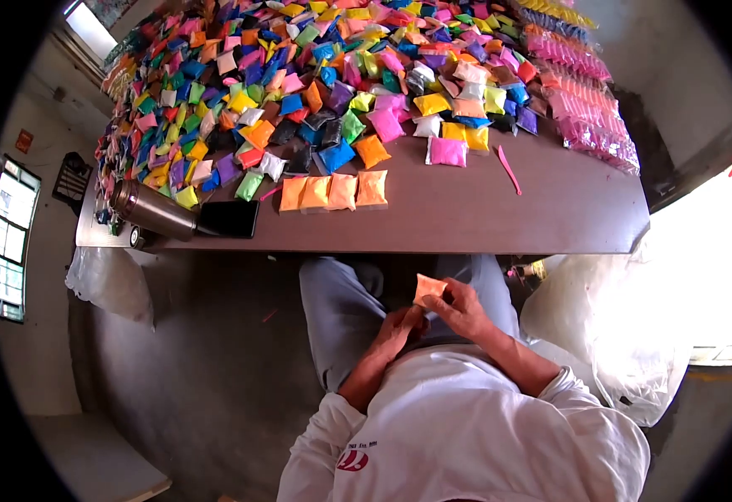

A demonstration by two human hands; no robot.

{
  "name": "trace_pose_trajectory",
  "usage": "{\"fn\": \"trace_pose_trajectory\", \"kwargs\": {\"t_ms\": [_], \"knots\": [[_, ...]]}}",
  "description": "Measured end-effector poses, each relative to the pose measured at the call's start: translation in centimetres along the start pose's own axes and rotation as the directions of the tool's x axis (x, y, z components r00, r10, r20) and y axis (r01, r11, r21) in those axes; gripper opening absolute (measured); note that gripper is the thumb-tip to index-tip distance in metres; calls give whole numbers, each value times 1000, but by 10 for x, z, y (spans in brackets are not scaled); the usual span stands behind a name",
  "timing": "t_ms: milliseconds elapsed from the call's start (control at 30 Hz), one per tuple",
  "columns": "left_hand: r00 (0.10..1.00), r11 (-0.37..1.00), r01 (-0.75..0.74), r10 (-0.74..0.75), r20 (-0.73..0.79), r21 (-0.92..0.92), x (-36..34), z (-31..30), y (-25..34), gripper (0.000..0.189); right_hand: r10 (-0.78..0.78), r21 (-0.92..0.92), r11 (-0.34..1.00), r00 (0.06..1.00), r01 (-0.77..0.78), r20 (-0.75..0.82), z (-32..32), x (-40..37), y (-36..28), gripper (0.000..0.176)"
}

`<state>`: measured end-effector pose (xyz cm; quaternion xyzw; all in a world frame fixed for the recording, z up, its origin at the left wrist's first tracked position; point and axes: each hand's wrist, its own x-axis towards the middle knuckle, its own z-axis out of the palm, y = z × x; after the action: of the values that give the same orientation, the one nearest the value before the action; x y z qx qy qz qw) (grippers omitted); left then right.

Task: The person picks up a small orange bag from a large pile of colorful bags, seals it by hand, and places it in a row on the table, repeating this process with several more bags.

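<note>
1. Both hands are held together over the lap, below the near edge of the tabletop (466, 219). The left hand (393, 331) and the right hand (464, 311) are each pinched on the lower edge of one orange packet (429, 289).
2. The orange packet is held clear of the tabletop and angled upward. It is well apart from the other packets.
3. Judged step: one packet is being handled or checked between the fingers. It has not been set down.
4. A row of four orange packets (332, 192) lies side by side near the front edge. Beyond it, a mixed pile of coloured packets (341, 75) covers the far part of the surface.
5. To the left lie a metal flask (153, 209) on its side and a black phone (228, 218). A pink strip (508, 170) lies to the right, and banded pink packets (588, 105) are at the far right.
6. Judged requirement: setting the packet down would call for a forward reach over the near edge. The bare stretch right of the row offers room, and one hand would need to let go first.
</note>
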<state>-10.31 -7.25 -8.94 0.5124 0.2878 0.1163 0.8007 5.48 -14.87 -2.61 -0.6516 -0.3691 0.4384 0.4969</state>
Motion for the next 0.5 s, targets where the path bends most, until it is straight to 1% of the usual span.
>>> {"fn": "trace_pose_trajectory", "kwargs": {"t_ms": [33,67,100,133,200,233,267,333,367,433,500], "knots": [[998,993,59,-59,0,-99,2,-1,-5,43,-17,102,995,1000,19,-26,-2,2,-2,24],[999,994,53,-53,0,-100,5,-3,-7,43,-22,98,995,999,24,-25,-7,7,-9,24],[994,985,100,-104,-22,-138,7,-5,-9,42,-207,-54,978,973,203,-104,-13,13,-20,27],[987,973,149,-158,-40,-177,6,-5,-9,41,-392,-215,909,907,356,-154,-20,19,-31,30],[982,971,169,-181,-59,-168,8,-4,-7,41,-401,-257,901,898,350,-181,-29,39,-55,33],[973,964,200,-216,-78,-175,8,-3,-8,41,-411,-295,892,888,344,-206,-32,51,-65,36],[963,956,229,-249,-99,-182,10,-3,-8,41,-416,-300,888,885,347,-207,-35,63,-73,36],[959,953,240,-262,-108,-186,10,-4,-9,41,-316,-413,888,920,201,-232,-37,86,-85,43],[953,948,255,-280,-119,-191,10,-5,-9,41,-321,-416,886,918,204,-232,-37,96,-89,43],[958,948,233,-262,-116,-218,9,-7,-9,41,-259,-485,864,947,138,-191,-36,116,-93,46],[962,946,215,-248,-114,-244,9,-9,-13,40,-297,-517,839,938,168,-178,-33,133,-87,47]]}}
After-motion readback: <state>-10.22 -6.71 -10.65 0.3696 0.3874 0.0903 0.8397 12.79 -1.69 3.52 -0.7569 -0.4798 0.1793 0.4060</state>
